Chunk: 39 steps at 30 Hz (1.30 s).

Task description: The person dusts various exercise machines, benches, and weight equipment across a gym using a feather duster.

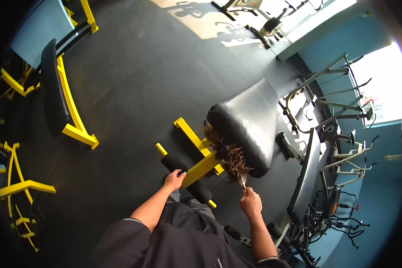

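Observation:
My right hand (251, 201) is closed round the handle of a feather duster (236, 164) with brown feathers. The feathers lie against the yellow frame (201, 169) and the near lower side of a black padded bench seat (248, 123). Part of the duster's far end is hidden under the pad. My left hand (175, 179) has its fingers curled over a black foam roller (173, 164), right beside the yellow post. A second foam roller (199, 191) sticks out on the other side of this post, close to my legs.
Left stands another yellow-framed bench (56, 89) with a black pad. More yellow frames (27, 187) sit at the lower left. On the right are a long black bench (306, 178) and several exercise machines (344, 98) along the blue wall (384, 178). Black rubber matting (134, 89) covers the floor.

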### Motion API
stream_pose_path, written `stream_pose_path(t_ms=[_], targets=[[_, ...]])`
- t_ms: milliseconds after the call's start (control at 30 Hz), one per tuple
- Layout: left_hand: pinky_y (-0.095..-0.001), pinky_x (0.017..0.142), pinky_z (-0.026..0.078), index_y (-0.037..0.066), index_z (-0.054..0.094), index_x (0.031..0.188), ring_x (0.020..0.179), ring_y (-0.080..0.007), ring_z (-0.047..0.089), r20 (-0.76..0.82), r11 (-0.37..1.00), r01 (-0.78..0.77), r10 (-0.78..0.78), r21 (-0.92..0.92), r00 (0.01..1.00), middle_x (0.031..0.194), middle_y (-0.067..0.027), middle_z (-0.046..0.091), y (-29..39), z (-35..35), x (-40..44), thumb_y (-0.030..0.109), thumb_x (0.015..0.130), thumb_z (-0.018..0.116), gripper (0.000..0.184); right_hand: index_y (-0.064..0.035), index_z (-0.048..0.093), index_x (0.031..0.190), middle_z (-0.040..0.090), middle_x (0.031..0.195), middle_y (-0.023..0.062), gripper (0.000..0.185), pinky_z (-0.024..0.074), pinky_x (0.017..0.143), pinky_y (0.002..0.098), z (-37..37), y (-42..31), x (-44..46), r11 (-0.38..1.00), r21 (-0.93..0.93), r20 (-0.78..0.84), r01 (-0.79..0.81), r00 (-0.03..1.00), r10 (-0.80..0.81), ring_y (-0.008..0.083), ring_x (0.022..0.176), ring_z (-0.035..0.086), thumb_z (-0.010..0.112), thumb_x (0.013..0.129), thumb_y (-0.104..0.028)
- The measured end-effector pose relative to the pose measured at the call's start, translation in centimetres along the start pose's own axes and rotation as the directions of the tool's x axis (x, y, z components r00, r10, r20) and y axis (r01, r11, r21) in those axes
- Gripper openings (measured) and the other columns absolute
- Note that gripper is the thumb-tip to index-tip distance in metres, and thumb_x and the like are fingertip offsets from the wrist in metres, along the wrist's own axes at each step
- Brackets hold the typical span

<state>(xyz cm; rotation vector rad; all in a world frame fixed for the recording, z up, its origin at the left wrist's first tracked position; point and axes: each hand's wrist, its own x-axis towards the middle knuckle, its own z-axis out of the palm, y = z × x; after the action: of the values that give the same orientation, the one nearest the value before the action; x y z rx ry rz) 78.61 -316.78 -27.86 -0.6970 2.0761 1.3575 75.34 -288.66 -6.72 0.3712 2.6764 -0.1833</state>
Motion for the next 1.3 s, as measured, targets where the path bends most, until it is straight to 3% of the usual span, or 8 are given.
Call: stream_pose_path(t_ms=[233, 433, 600, 767, 1033, 1167, 1267, 1300], targets=[[-0.0391, 0.092, 0.045, 0.005, 0.055, 0.123, 0.105, -0.0334, 0.059, -0.080, 0.994, 0.001, -0.010, -0.109, 0.997, 0.110, -0.0210, 0.062, -2.1, -0.8, -0.1, 0.053, 0.085, 0.052, 0.061, -0.0062, 0.060, 0.092, 0.063, 0.080, 0.0255, 0.017, 0.0478, 0.072, 0.0513, 5.9, 3.6, -3.0, 0.982, -0.005, 0.360, 0.190, 0.916, -0.176, 0.0451, 0.081, 0.060, 0.053, 0.088, -0.021], [-0.0405, 0.093, 0.044, 0.005, 0.053, 0.125, 0.107, -0.0335, 0.057, -0.061, 0.997, 0.026, -0.031, -0.072, 0.998, 0.113, -0.0208, 0.061, -3.3, -1.4, 0.1, 0.053, 0.086, 0.052, 0.062, -0.0059, 0.057, 0.095, 0.062, 0.078, 0.0251, 0.017, 0.0462, 0.069, 0.0532, 6.5, 5.7, -2.8, 0.998, 0.008, 0.015, 0.056, 0.998, -0.056, 0.0460, 0.078, 0.059, 0.052, 0.089, -0.021], [-0.0402, 0.095, 0.043, 0.007, 0.051, 0.127, 0.111, -0.0330, 0.056, 0.017, 0.998, 0.067, -0.067, -0.017, 0.998, 0.118, -0.0199, 0.059, -1.0, -2.4, 0.2, 0.051, 0.085, 0.054, 0.061, -0.0057, 0.061, 0.099, 0.064, 0.091, 0.0253, 0.023, 0.0487, 0.078, 0.0479, 4.8, 0.6, -1.9, 0.990, 0.010, 0.324, 0.140, 0.936, -0.135, 0.0427, 0.089, 0.061, 0.052, 0.089, -0.024], [-0.0394, 0.094, 0.044, 0.008, 0.051, 0.127, 0.109, -0.0325, 0.057, 0.030, 1.000, 0.004, -0.004, -0.004, 1.000, 0.116, -0.0188, 0.060, 0.5, -2.6, 0.7, 0.049, 0.084, 0.057, 0.060, -0.0038, 0.064, 0.099, 0.065, 0.095, 0.0226, 0.026, 0.0476, 0.084, 0.0448, 4.1, -1.0, -1.5, 0.992, 0.066, 0.361, 0.107, 0.925, -0.123, 0.0387, 0.095, 0.061, 0.053, 0.087, -0.023], [-0.0394, 0.101, 0.039, 0.009, 0.050, 0.129, 0.119, -0.0333, 0.050, 0.068, 0.983, 0.035, -0.048, 0.180, 0.996, 0.126, -0.0209, 0.054, 0.1, -2.6, -0.5, 0.044, 0.083, 0.060, 0.059, -0.0030, 0.051, 0.117, 0.061, 0.105, 0.0284, 0.033, 0.0468, 0.086, 0.0463, 2.2, -1.1, -0.6, 0.987, 0.126, 0.099, -0.101, 0.991, 0.089, 0.0426, 0.098, 0.059, 0.049, 0.086, -0.015], [-0.0398, 0.102, 0.038, 0.010, 0.050, 0.130, 0.122, -0.0328, 0.047, 0.109, 0.976, 0.041, -0.065, 0.215, 0.992, 0.131, -0.0208, 0.050, 0.0, -2.3, -2.0, 0.042, 0.082, 0.061, 0.059, -0.0008, 0.051, 0.119, 0.060, 0.110, 0.0285, 0.037, 0.0450, 0.091, 0.0434, 3.6, -3.0, -2.4, 0.974, 0.225, 0.363, -0.033, 0.930, -0.053, 0.0413, 0.106, 0.057, 0.048, 0.084, -0.013], [-0.0399, 0.102, 0.038, 0.010, 0.050, 0.130, 0.123, -0.0328, 0.047, 0.128, 0.979, 0.049, -0.075, 0.196, 0.989, 0.132, -0.0202, 0.050, 0.4, -2.2, -3.2, 0.043, 0.082, 0.062, 0.059, -0.0016, 0.052, 0.121, 0.064, 0.101, 0.0233, 0.039, 0.0520, 0.076, 0.0407, 4.8, -4.3, -3.7, 0.944, 0.313, 0.452, 0.106, 0.857, -0.246, 0.0356, 0.088, 0.065, 0.051, 0.084, -0.012], [-0.0399, 0.102, 0.038, 0.010, 0.050, 0.130, 0.123, -0.0328, 0.047, 0.117, 0.980, 0.048, -0.072, 0.193, 0.991, 0.132, -0.0202, 0.050, 0.7, -2.2, -3.6, 0.043, 0.082, 0.062, 0.059, -0.0026, 0.053, 0.121, 0.065, 0.095, 0.0194, 0.039, 0.0514, 0.065, 0.0373, 4.5, -4.8, -4.0, 0.892, 0.452, 0.485, -0.019, 0.845, -0.228, 0.0291, 0.077, 0.064, 0.053, 0.083, -0.010]])
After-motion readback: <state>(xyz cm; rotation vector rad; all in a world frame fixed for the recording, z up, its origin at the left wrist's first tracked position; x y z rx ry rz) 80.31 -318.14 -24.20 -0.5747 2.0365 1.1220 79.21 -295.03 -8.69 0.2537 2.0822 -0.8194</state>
